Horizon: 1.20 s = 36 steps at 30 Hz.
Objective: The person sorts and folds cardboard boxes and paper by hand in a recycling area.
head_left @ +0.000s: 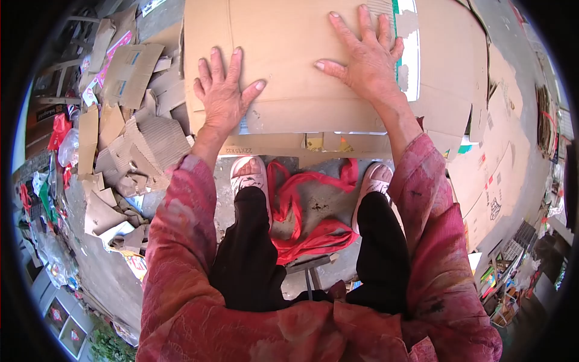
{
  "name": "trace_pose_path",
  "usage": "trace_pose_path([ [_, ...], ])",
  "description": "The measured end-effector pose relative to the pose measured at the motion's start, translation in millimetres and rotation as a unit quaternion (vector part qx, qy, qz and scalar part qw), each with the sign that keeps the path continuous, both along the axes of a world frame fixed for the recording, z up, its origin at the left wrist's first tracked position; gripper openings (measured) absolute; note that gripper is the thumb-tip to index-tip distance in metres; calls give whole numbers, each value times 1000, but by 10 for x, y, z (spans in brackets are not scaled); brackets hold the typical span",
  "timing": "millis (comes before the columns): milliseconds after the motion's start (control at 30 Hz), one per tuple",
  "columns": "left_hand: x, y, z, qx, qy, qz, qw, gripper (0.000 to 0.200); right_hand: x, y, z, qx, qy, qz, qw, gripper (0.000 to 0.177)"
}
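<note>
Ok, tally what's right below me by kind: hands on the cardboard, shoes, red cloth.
Hands flat on the cardboard sheet: 2, left hand and right hand
Pale shoes: 2
Red cloth between the shoes: 1
Total: 5

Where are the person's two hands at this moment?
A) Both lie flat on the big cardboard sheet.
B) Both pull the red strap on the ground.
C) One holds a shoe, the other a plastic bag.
A: the left hand and the right hand lie open, fingers spread, palms down on the cardboard sheet, while the red strap lies untouched on the ground.
</note>
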<state>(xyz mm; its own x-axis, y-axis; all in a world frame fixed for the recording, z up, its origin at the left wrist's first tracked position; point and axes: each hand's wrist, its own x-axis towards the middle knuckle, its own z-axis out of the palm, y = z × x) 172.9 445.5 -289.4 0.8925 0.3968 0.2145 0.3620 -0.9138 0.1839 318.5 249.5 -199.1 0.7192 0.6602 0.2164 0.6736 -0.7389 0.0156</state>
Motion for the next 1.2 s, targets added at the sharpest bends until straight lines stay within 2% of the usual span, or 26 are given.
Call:
trace_pose_path([
  [100,0,-26,-9,19,3,17,1000,77,19,12,-71,25,14,9,1000,71],
  [167,-6,-14,175,-34,67,21,997,76,41,-16,-49,46,3,10,999,71],
  [267,-283,88,618,-91,125,-27,988,69,103,-27,146,-11,107,-1,994,77],
  [333,-751,158,765,-98,68,5,993,64,33,-136,414,-40,157,-3,987,78],
  [367,-1064,180,800,-91,36,23,995,62,-38,-258,510,-50,178,-5,983,77],
  [400,-1381,251,777,-110,-28,-14,993,59,-122,-461,483,-28,176,1,984,74],
  [433,-1814,209,681,-75,-29,31,996,57,-220,-723,381,-7,174,7,985,72],
  [467,-2366,342,297,-9,-25,-12,1000,55,-377,-1032,263,28,128,14,991,66],
  [500,-2857,253,287,-21,-2,6,1000,54,-490,-1378,130,33,123,18,992,63],
  [567,-3965,86,221,-90,191,62,975,56,-875,-2166,-13,54,130,4,990,60],
  [600,-4499,-30,158,-71,275,88,955,57,-1084,-2609,-177,68,159,-33,984,58],
  [633,-4750,-103,329,-210,439,150,861,58,-1318,-3090,-452,85,201,-105,970,60],
  [667,-5149,-235,341,-200,463,180,845,61,-1612,-3515,-604,62,227,-164,958,62],
  [700,-5901,-132,-314,-142,383,134,903,65,-2011,-3844,-548,91,260,-211,938,62],
  [733,-6016,-162,-173,-241,489,127,829,60,-2345,-4209,-677,96,287,-249,920,59],
  [767,-6106,-192,-14,-332,583,118,732,57,-2677,-4604,-953,51,292,-267,917,48],
  [800,-6075,-187,-17,-328,578,116,738,57,-2960,-4930,-1224,-86,339,-242,905,40],
  [833,-5996,-179,-56,-236,511,67,824,56,-3252,-5061,-1278,-129,397,-242,876,36],
  [900,-5866,-165,-198,-42,350,-33,935,53,-3850,-5092,-1040,-42,353,-112,928,35],
  [967,-5837,-158,-190,154,169,-134,964,51,-4222,-4696,-647,77,395,-299,865,26],
  [1000,-5640,-273,98,1,104,-98,990,46,-4272,-4728,-685,79,400,-303,862,26],
  [1033,-5116,-554,787,-154,368,88,913,48,-4318,-4751,-854,77,401,-285,867,25],
  [1100,-4591,-696,1120,-239,353,115,897,52,-4378,-4783,-1341,77,403,-250,877,22],
  [1133,-4439,-751,1210,-229,314,84,918,52,-4407,-4806,-1527,78,403,-233,881,21],
  [1167,-4312,-800,1283,-220,272,53,935,51,-4414,-4835,-1589,79,403,-214,886,21],
  [1200,-4198,-864,1383,-225,257,41,939,52,-4301,-4919,-1361,163,433,-121,878,18],
])
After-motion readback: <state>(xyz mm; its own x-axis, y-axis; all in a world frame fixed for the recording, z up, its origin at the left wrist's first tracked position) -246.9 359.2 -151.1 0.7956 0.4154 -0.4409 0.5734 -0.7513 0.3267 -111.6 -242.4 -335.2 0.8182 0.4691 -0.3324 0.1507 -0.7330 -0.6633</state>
